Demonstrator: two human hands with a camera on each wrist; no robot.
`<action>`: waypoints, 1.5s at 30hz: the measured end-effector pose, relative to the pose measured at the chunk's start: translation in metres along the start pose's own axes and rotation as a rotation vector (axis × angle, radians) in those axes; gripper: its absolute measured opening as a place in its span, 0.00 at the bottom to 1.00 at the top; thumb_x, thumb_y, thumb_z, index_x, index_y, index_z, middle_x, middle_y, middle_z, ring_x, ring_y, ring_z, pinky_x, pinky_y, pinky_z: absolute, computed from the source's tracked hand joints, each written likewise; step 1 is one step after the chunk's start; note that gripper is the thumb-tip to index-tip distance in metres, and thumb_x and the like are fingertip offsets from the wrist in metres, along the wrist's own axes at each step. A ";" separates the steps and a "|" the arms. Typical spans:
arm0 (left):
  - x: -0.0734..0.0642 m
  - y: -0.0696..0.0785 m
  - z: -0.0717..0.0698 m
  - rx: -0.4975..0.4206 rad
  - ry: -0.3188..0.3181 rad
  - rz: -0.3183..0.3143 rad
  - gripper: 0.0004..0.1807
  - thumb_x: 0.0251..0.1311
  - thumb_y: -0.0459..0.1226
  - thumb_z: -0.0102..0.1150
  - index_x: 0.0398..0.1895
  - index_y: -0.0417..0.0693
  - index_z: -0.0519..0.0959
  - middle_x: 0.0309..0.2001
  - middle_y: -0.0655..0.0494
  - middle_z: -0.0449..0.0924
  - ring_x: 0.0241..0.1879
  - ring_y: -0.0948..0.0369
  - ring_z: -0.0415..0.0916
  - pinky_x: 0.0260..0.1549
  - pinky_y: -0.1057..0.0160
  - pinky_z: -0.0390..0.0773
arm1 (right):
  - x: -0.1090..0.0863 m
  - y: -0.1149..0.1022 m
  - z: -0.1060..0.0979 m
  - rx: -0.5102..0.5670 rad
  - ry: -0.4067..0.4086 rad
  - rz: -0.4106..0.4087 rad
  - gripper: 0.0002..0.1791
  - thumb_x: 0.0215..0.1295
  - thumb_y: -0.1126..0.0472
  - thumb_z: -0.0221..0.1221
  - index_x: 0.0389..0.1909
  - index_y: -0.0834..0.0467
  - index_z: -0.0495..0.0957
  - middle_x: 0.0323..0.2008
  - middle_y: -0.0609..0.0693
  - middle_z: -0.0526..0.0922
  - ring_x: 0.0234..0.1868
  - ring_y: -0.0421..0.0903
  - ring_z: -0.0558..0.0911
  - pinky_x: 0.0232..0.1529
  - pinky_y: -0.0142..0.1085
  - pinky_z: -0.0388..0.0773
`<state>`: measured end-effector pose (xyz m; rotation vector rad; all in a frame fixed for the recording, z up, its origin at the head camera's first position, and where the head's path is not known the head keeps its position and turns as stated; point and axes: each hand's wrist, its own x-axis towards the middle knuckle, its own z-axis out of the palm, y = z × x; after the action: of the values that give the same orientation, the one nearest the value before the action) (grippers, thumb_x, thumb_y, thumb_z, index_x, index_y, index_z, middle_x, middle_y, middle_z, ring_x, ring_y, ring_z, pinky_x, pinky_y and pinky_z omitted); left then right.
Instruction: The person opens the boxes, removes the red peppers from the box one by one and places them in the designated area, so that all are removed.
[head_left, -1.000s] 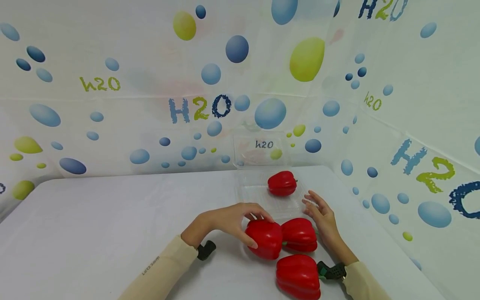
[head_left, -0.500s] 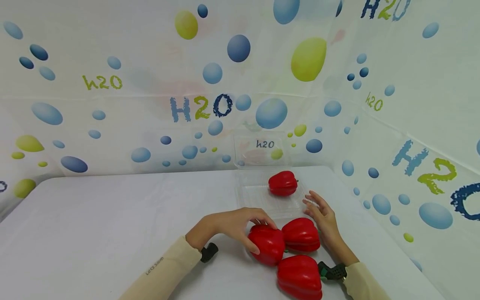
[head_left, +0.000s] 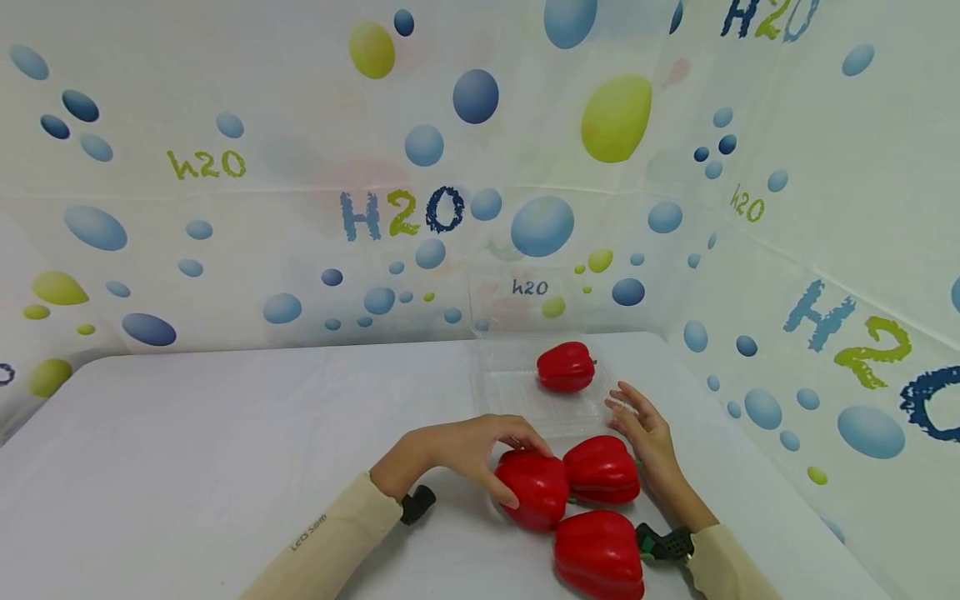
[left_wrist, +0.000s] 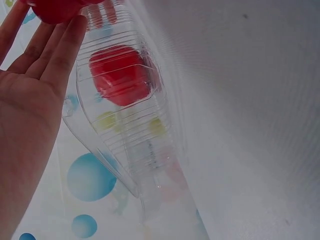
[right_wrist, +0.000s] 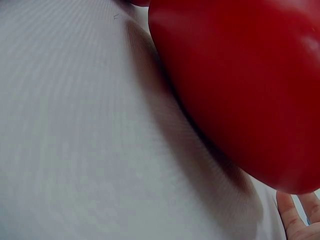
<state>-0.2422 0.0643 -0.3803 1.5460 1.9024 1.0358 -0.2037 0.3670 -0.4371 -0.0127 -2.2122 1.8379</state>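
My left hand (head_left: 476, 448) grips a red bell pepper (head_left: 534, 493) on the white table, thumb on its near side and fingers over the top. A second red pepper (head_left: 602, 472) lies right against it on the right, and a third pepper (head_left: 597, 552) sits nearer the front. My right hand (head_left: 649, 435) rests beside the clear plastic container (head_left: 501, 385), fingers loosely bent and holding nothing. One more pepper (left_wrist: 120, 75) is inside that container, seen through its ribbed wall in the left wrist view. A pepper (right_wrist: 240, 85) fills much of the right wrist view.
The container's clear lid (head_left: 491, 300) stands raised at the back, against the printed curtain (head_left: 300, 125). White cloth covers the table (head_left: 225, 450). Dark wrist devices are strapped on both arms, the right one (head_left: 663, 542) close to the front pepper's stem.
My left hand has shifted the pepper slightly toward me and to the right, up against the front pepper, then stayed still. The right hand has not visibly moved.
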 end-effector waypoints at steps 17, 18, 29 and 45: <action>0.005 0.009 0.004 -0.020 0.058 -0.088 0.30 0.50 0.41 0.71 0.60 0.53 0.74 0.53 0.67 0.75 0.53 0.72 0.71 0.56 0.66 0.74 | 0.002 -0.002 -0.008 -0.011 -0.021 0.012 0.32 0.73 0.57 0.53 0.74 0.58 0.56 0.67 0.62 0.67 0.53 0.29 0.77 0.49 0.26 0.78; 0.007 0.009 0.003 -0.021 0.063 -0.090 0.30 0.50 0.41 0.71 0.60 0.53 0.74 0.53 0.67 0.75 0.53 0.72 0.71 0.56 0.66 0.74 | 0.005 -0.003 -0.009 -0.011 -0.025 0.014 0.32 0.73 0.57 0.53 0.74 0.58 0.56 0.67 0.62 0.67 0.53 0.29 0.77 0.49 0.26 0.78; 0.023 0.011 -0.006 -0.045 0.126 -0.133 0.27 0.53 0.41 0.68 0.59 0.53 0.74 0.53 0.65 0.76 0.52 0.72 0.72 0.54 0.66 0.75 | 0.031 -0.006 -0.020 -0.008 -0.073 0.031 0.32 0.73 0.57 0.53 0.74 0.59 0.56 0.67 0.62 0.67 0.53 0.30 0.77 0.48 0.26 0.78; 0.019 0.003 -0.018 -0.049 0.176 -0.063 0.23 0.59 0.41 0.65 0.57 0.45 0.76 0.55 0.49 0.78 0.50 0.69 0.74 0.56 0.51 0.76 | 0.036 -0.007 -0.012 -0.033 -0.057 0.063 0.34 0.72 0.54 0.55 0.74 0.56 0.56 0.68 0.59 0.67 0.55 0.33 0.77 0.50 0.26 0.77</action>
<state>-0.2592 0.0783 -0.3655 1.3981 2.0129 1.2162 -0.2345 0.3832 -0.4216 -0.0366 -2.3055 1.8564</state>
